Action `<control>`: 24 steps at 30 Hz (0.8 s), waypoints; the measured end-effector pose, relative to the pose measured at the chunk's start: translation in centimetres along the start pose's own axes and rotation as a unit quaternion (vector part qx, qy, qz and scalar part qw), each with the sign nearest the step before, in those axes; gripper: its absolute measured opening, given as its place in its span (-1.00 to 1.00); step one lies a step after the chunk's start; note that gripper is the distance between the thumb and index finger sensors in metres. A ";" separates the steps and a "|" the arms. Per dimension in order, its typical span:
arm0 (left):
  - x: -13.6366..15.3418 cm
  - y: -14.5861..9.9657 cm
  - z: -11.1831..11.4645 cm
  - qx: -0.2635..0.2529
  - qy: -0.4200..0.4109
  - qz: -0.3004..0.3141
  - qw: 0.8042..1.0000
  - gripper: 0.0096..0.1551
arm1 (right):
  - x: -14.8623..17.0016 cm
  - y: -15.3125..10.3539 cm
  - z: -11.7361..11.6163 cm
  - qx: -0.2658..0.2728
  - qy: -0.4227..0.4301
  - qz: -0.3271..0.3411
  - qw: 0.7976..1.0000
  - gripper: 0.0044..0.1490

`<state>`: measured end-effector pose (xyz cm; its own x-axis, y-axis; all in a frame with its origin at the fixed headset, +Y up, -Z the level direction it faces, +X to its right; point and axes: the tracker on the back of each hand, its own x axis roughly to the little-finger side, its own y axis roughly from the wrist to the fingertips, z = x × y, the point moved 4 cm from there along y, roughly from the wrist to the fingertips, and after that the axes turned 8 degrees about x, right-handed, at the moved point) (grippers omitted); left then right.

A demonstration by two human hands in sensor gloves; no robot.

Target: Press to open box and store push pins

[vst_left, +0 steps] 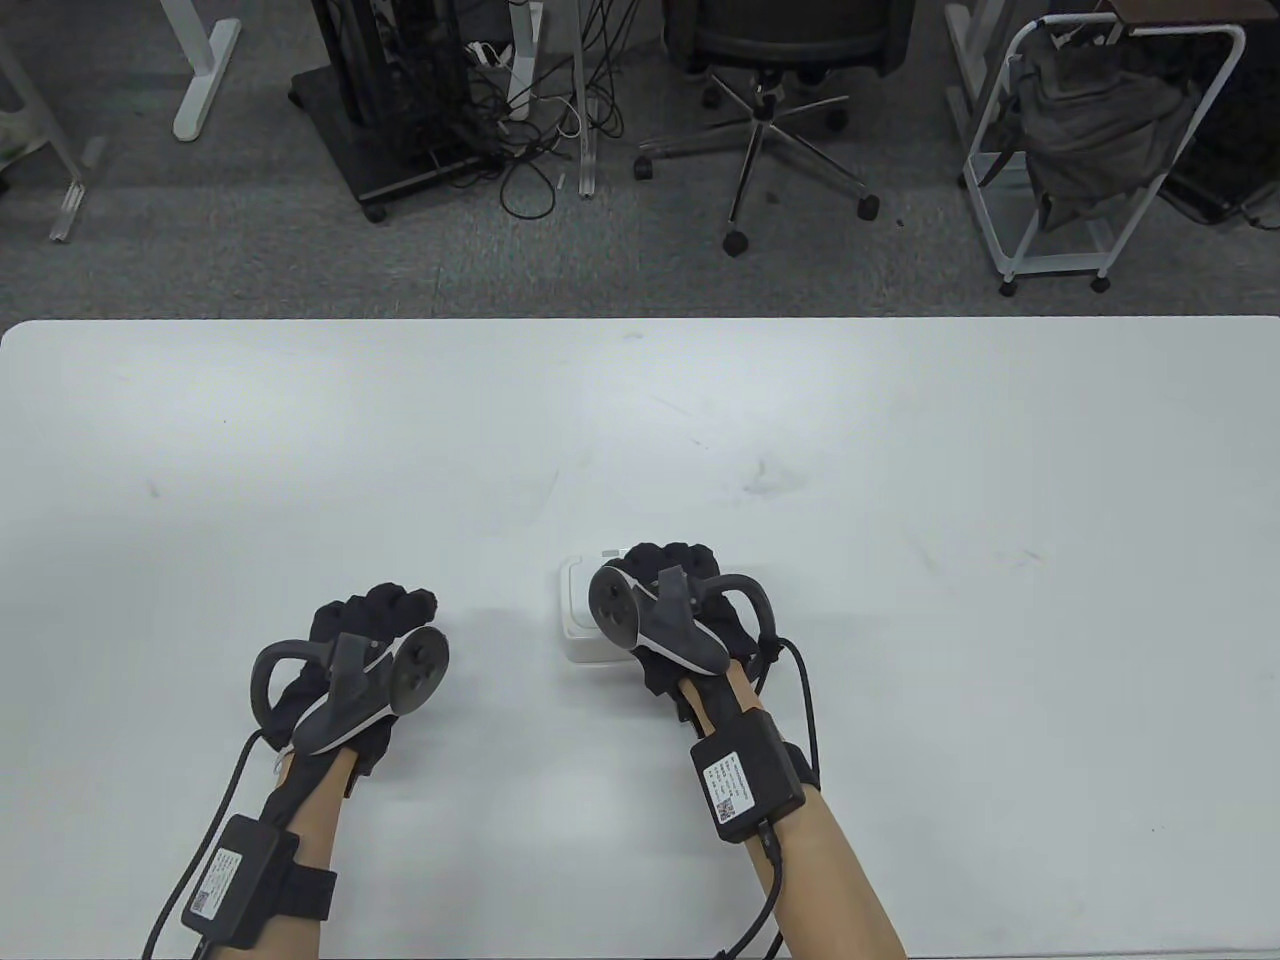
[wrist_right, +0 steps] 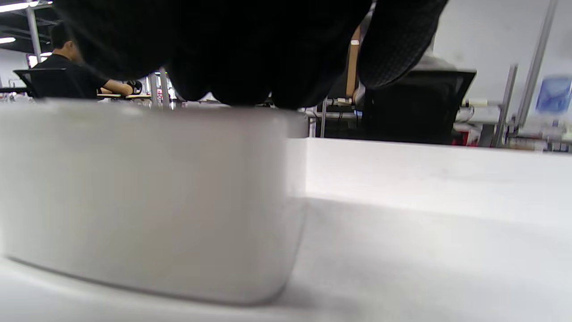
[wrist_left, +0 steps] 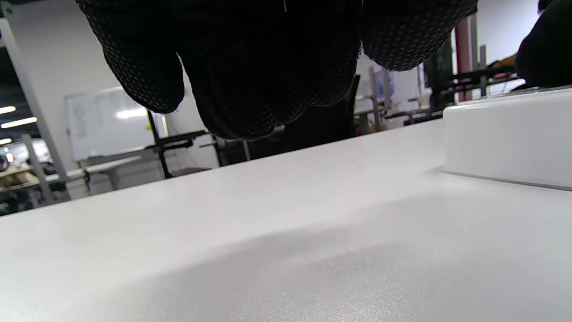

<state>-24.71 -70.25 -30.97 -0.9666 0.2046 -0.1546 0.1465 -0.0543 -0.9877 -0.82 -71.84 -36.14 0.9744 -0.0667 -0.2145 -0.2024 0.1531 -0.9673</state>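
Note:
A small white box [vst_left: 577,622] with rounded corners sits on the white table [vst_left: 640,450], near the front middle. My right hand [vst_left: 672,572] lies over its top, fingers resting on the lid; in the right wrist view the fingers [wrist_right: 250,67] touch the top of the box [wrist_right: 143,197]. My left hand [vst_left: 385,610] rests on the table to the box's left, apart from it, fingers curled and holding nothing. The left wrist view shows the curled fingers [wrist_left: 250,89] above the table and the box's side [wrist_left: 509,138] at right. No push pins are visible.
The table's far edge [vst_left: 640,320] runs across the middle of the table view. Beyond it on the floor stand an office chair [vst_left: 780,120], a white rack with a grey bag [vst_left: 1090,150] and desk legs with cables.

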 end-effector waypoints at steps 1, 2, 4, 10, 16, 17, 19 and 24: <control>0.0 -0.1 0.0 0.000 -0.001 0.000 1.000 -0.42 | 0.4 -0.2 0.3 -0.009 0.012 -0.007 1.000 -0.36; 0.0 -0.1 0.1 0.000 -0.005 0.001 1.000 -0.42 | 1.3 -0.5 0.9 -0.007 0.032 -0.016 0.999 -0.35; -0.1 -0.2 0.1 0.002 -0.008 0.003 1.000 -0.42 | 3.0 -0.9 2.3 0.000 0.042 -0.028 0.999 -0.35; 0.0 -0.1 0.1 0.002 -0.006 0.000 1.000 -0.42 | 8.5 -3.6 5.9 0.008 0.019 -0.051 0.998 -0.31; 0.2 -0.2 0.0 -0.002 -0.006 -0.004 1.000 -0.42 | 13.8 -7.5 6.5 0.023 0.011 -0.093 0.995 -0.29; 0.2 -0.2 0.0 -0.003 -0.007 -0.004 1.000 -0.42 | 14.7 -8.1 6.3 0.032 0.033 -0.104 0.994 -0.30; 0.2 -0.1 -0.1 -0.005 -0.004 -0.005 1.000 -0.42 | 15.9 -8.7 5.7 0.037 0.054 -0.116 0.991 -0.31; -0.1 0.0 0.3 0.000 0.000 -0.005 1.000 -0.41 | 16.7 -9.1 4.1 0.028 0.057 -0.126 0.990 -0.32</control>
<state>-24.66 -70.52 -30.94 -0.9678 0.2058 -0.1451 0.1371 -0.0523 -0.9892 17.67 -70.36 -30.31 0.9754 -0.2199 0.0157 0.0547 0.1723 -0.9835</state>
